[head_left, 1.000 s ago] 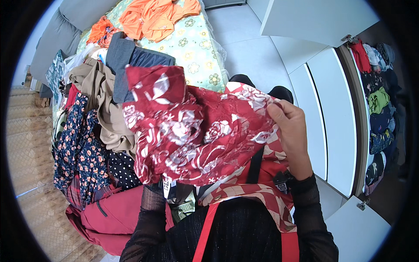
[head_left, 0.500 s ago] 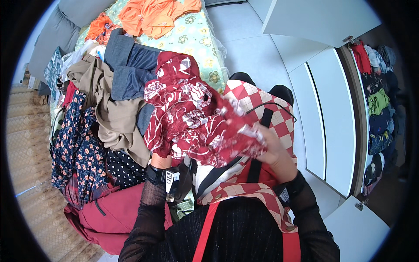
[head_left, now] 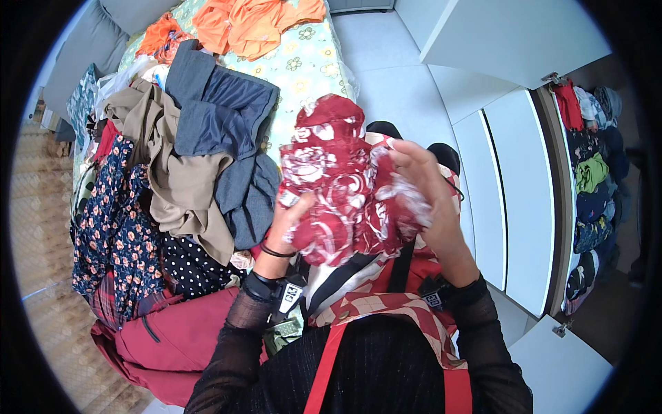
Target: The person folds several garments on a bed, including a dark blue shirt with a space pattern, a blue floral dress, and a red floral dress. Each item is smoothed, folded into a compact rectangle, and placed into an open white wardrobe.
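Observation:
A dark red garment with white flowers (head_left: 331, 179), bunched into a compact bundle, is held up over my lap between both hands. My left hand (head_left: 291, 219) grips its lower left side, with the thumb on top of the cloth. At the right side, my right hand (head_left: 433, 196) has its fingers curved around a loose, motion-blurred part of the fabric. The garment hides some of the fingers. Beneath it lies my red and cream checked apron (head_left: 386, 298).
On the left are grey-blue trousers (head_left: 224, 103), a tan garment (head_left: 183, 186), a navy floral garment (head_left: 114, 228), a black dotted cloth (head_left: 196, 265) and a maroon garment (head_left: 179, 341). Orange clothes (head_left: 252, 27) lie on the flowered bed cover (head_left: 296, 58). At right, an open cabinet door (head_left: 510, 41) adjoins stacked clothes (head_left: 593, 172).
The garment has gone from spread out to a smaller bundle and moved right, uncovering more of the grey-blue trousers. My left hand has come up and right; my right hand has risen.

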Demonstrator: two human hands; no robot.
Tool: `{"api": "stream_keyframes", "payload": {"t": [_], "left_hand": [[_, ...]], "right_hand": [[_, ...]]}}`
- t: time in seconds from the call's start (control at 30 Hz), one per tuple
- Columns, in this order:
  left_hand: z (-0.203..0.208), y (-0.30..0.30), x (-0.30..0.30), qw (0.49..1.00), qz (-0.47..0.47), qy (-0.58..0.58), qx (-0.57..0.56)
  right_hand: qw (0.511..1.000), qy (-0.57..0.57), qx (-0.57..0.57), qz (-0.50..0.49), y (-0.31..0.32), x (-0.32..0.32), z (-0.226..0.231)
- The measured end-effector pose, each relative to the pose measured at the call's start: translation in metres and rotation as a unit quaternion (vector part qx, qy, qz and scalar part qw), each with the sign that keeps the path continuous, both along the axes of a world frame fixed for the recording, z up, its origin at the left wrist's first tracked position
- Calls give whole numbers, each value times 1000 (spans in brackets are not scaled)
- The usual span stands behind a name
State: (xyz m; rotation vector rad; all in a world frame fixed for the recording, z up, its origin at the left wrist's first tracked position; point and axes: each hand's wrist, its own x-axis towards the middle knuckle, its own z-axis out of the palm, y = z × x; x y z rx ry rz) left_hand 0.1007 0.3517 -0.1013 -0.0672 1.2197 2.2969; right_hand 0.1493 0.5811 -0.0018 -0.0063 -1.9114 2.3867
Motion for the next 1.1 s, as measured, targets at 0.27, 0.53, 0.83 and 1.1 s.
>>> {"api": "stream_keyframes", "payload": {"t": [0.27, 0.53, 0.83, 1.1], "left_hand": [[-14, 51, 15, 978, 157, 64, -121], [8, 54, -4, 968, 2, -148, 201], [-11, 54, -7, 979, -16, -114, 167], [21, 64, -26, 968, 81, -113, 209]], "right_hand": [[976, -94, 182, 69, -32, 2, 0], [815, 197, 545, 11, -32, -16, -23], [785, 268, 558, -30, -38, -25, -17], [767, 209, 605, -51, -11, -24, -4]]}}
